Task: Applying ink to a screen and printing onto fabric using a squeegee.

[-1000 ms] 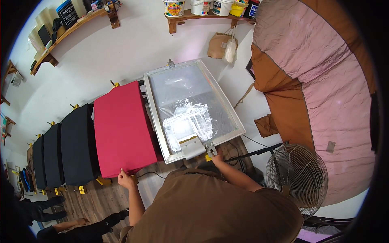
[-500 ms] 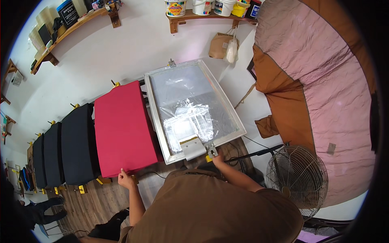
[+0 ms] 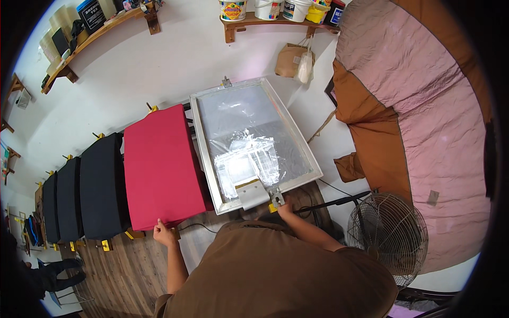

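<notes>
A red cloth point(image 3: 161, 164) is stretched smooth over a long flat board left of my body. My left hand point(image 3: 164, 233) is at its near edge, fingers closed on the hem with the thumb side up. To the right lies a printing screen point(image 3: 313, 177) in a pale metal frame, its mesh smeared with white ink toward the near end. A squeegee point(image 3: 253, 196) rests at that end, over the frame. Close to the metal clamp point(image 3: 276, 197) at the near edge is my right hand point(image 3: 284, 206); its fingers are mostly hidden there.
Several boards covered in black cloth point(image 3: 101, 185) stand in a row at left. A wire-cage fan point(image 3: 389, 238) is at my right, before a pink and brown curtain point(image 3: 424, 132). Wall shelves point(image 3: 275, 21) hold tubs. Another person's legs point(image 3: 58, 273) show at lower left.
Both hands stay nearly where they were. A dark shape on the floor at lower left has gone out of view. The view has shifted slightly.
</notes>
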Tool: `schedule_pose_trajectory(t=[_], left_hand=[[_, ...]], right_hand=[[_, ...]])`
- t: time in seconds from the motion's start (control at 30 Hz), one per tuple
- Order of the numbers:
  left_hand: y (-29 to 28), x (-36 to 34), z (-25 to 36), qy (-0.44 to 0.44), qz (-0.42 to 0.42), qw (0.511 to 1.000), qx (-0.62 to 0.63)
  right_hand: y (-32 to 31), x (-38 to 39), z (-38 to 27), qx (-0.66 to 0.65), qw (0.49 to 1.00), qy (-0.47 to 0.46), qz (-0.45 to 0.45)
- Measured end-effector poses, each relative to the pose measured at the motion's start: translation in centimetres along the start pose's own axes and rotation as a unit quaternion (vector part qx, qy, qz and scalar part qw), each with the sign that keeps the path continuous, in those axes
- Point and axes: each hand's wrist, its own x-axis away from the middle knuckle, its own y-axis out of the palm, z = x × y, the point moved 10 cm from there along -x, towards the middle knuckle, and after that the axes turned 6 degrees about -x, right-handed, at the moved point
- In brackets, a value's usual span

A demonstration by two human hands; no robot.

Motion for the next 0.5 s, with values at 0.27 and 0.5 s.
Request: schedule_pose_trajectory(t=[0.27, 0.5], left_hand=[[0.3, 0.0, -0.2, -0.001, -0.009, 1.0, -0.001], [0.0, -0.1, -0.1, 0.004, 0.013, 1.0, -0.003]], right_hand=[[0.7, 0.0, 0.9, -0.017, 1.0, 0.004, -0.01], [1.4, -0.9, 2.4, 0.046, 0.994, -0.091, 0.05]])
